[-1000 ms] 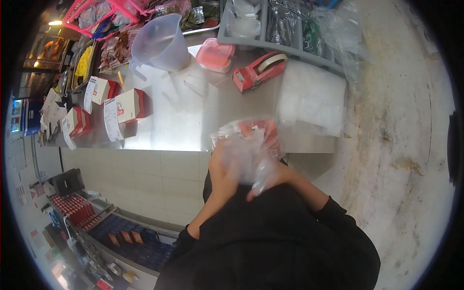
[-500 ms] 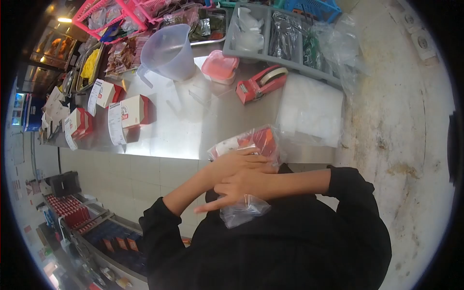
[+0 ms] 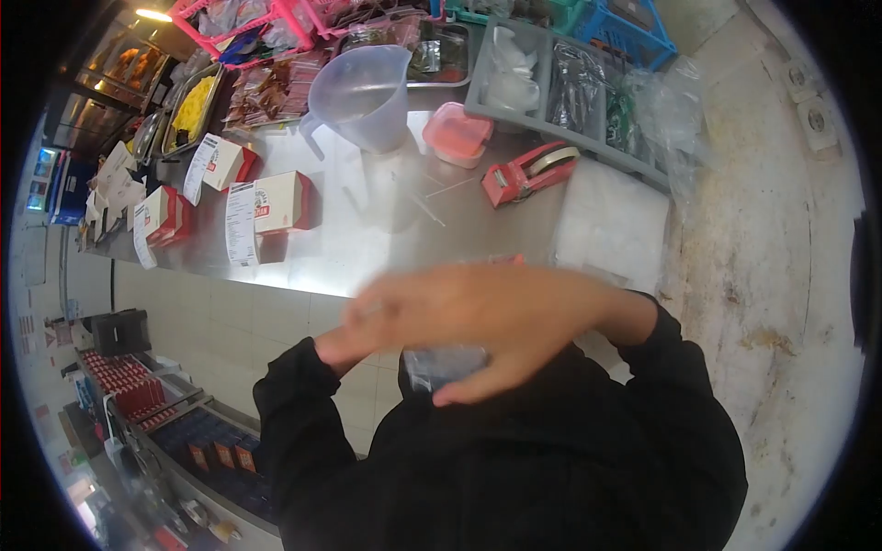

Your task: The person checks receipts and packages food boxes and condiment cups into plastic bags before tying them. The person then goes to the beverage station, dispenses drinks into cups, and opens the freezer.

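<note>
My right hand (image 3: 501, 317) is raised close to the camera, blurred, across the front of my body. Its thumb stands apart from the fingers, and I see nothing held in it. Behind it, my left hand (image 3: 342, 349) shows only near the wrist; its fingers are hidden. Part of a clear plastic bag (image 3: 446, 367) shows under my right hand, against my black clothing. A small red edge of a package (image 3: 507, 260) peeks out above the back of my right hand, at the counter's near edge; the rest is covered.
On the steel counter (image 3: 322, 266) stand several red-and-white boxes (image 3: 280, 202) with receipts, a clear measuring jug (image 3: 363, 101), a pink-lidded tub (image 3: 457, 133), a red tape dispenser (image 3: 528, 174) and a stack of clear bags (image 3: 611, 225). A grey divided tray (image 3: 542, 78) and baskets line the back.
My right hand has risen toward the camera and now covers most of my left hand and the red package. The view has shifted slightly, so the counter things appear further right.
</note>
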`<state>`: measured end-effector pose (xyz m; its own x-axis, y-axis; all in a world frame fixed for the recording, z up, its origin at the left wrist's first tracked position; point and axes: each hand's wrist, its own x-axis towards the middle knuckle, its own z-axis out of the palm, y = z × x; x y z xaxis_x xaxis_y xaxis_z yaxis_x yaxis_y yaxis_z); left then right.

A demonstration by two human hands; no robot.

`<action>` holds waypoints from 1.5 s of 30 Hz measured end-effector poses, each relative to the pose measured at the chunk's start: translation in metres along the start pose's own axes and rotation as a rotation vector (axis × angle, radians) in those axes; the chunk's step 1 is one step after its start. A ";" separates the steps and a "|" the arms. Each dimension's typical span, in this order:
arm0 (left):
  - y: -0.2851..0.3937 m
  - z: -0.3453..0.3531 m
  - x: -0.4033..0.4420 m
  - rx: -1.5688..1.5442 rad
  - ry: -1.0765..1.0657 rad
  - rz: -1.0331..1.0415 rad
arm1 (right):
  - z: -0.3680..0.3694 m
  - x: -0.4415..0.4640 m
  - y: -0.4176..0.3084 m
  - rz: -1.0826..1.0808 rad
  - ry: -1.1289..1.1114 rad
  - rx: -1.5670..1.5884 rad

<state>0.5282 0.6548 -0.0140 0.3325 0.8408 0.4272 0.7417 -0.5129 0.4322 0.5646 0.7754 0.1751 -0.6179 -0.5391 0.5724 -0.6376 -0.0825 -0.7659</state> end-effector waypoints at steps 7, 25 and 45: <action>-0.005 -0.058 -0.094 0.065 0.063 -0.825 | 0.026 -0.049 0.091 0.518 1.184 -0.182; -0.017 -0.150 -0.068 0.503 -0.504 -0.267 | -0.020 0.033 0.189 0.098 -0.888 -0.842; 0.029 -0.039 -0.116 -0.152 1.227 -1.314 | 0.017 -0.041 0.329 1.033 0.479 -1.116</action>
<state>0.4883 0.5359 -0.0205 -0.9932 0.1114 0.0338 0.0602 0.2428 0.9682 0.3887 0.7560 -0.1053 -0.9228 0.3477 0.1660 0.2593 0.8790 -0.4001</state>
